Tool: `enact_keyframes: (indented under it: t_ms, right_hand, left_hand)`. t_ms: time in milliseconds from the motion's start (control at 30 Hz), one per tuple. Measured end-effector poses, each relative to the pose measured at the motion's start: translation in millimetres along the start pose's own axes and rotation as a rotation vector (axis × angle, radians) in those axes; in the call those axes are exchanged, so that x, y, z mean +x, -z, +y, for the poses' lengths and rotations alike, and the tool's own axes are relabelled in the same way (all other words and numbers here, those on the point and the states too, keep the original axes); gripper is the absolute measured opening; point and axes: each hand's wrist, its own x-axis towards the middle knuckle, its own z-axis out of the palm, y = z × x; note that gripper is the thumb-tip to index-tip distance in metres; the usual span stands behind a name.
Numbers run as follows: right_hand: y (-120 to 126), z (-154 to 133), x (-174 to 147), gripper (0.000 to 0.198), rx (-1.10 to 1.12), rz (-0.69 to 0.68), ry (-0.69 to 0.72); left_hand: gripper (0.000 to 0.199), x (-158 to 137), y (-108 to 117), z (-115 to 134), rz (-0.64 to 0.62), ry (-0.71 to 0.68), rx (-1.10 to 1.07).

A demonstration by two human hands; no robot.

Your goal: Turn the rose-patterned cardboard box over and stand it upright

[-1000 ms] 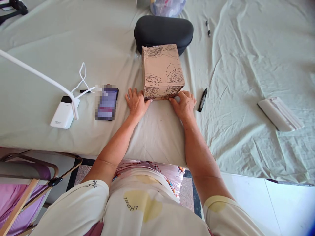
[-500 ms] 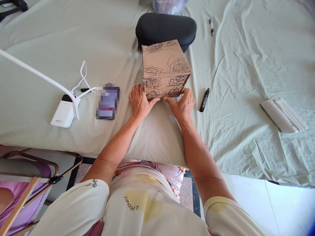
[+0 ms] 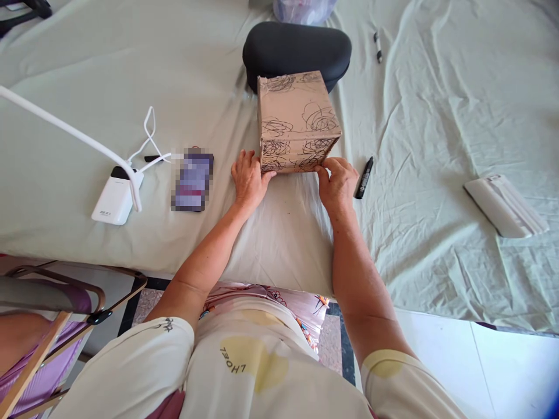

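Observation:
A brown cardboard box (image 3: 297, 119) covered in black scribbles rests on a pale green sheet (image 3: 437, 116). My left hand (image 3: 248, 180) lies flat against the box's near left corner, fingers spread. My right hand (image 3: 337, 181) pinches the bottom near right edge of the box with curled fingers. A black marker (image 3: 363, 177) lies just right of my right hand.
A black padded case (image 3: 297, 49) sits behind the box. To the left are a phone (image 3: 193, 180), a white power bank (image 3: 116, 198) with cables and a white lamp arm (image 3: 65, 134). A white flat object (image 3: 504, 203) lies at right, another pen (image 3: 378, 46) far back. A chair (image 3: 52, 308) stands at lower left.
The box was tipped up at its near edge and has turned slightly. My right hand shifted from flat under the edge to pinching the near right corner.

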Motion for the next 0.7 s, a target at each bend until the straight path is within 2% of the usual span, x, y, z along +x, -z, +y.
enact_keyframes:
  t_ms: [100, 200, 333, 533, 700]
  right_hand:
    - [3.2, -5.7, -0.9, 0.017, -0.068, -0.067, -0.08]
    - [-0.7, -6.0, -1.7, 0.02, -0.082, -0.069, -0.091]
    - [-11.1, 5.9, 0.4, 0.023, -0.022, -0.003, -0.056]
    - [-20.2, 17.0, 3.6, 0.02, 0.033, 0.027, -0.005]
    - [-10.5, 7.7, 2.1, 0.014, 0.009, -0.048, 0.018]
  left_hand:
    - [0.022, -1.2, -5.1, -3.9, -0.018, -0.004, 0.013]
    - [0.026, -2.7, -11.0, -6.9, -0.035, 0.006, 0.02]
    - [0.023, -2.0, -14.9, -9.9, 0.012, -0.005, -0.034]
    - [0.026, 0.1, -9.3, -8.8, 0.013, -0.009, -0.016]
    - [0.019, -0.3, 1.1, 2.1, -0.033, 0.038, 0.063]
